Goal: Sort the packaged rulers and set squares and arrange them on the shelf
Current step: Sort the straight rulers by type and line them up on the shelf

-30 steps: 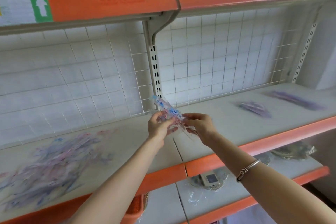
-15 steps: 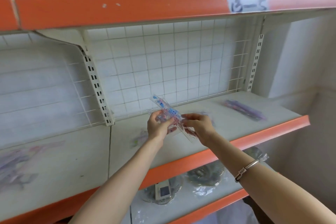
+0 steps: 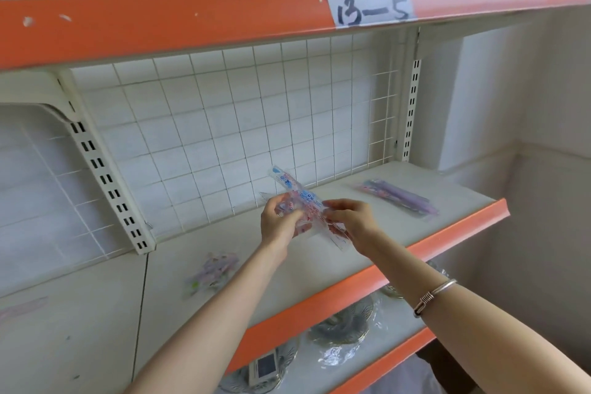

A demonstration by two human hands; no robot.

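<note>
Both hands hold a clear packaged ruler (image 3: 289, 184) with blue and pink print, tilted above the white shelf (image 3: 399, 227). My left hand (image 3: 278, 224) grips its middle from the left. My right hand (image 3: 351, 221) pinches the packet from the right. On the shelf to the right lies a small pile of purple packaged rulers (image 3: 398, 197). A pale purple and pink packet pile (image 3: 212, 270) lies on the shelf below my left forearm. Another pink packet (image 3: 22, 309) shows at the far left edge, blurred.
The shelf has an orange front lip (image 3: 351, 291) and a white wire grid back (image 3: 256, 137). An upper orange shelf edge carries a paper label reading 13-5 (image 3: 372, 8). The lower shelf holds bagged round items (image 3: 342, 323) and a small device (image 3: 263, 368). A wall closes the right side.
The view has swung to the right along the shelf, so the big left pile has left the frame. Both hands keep the same hold on the ruler packet.
</note>
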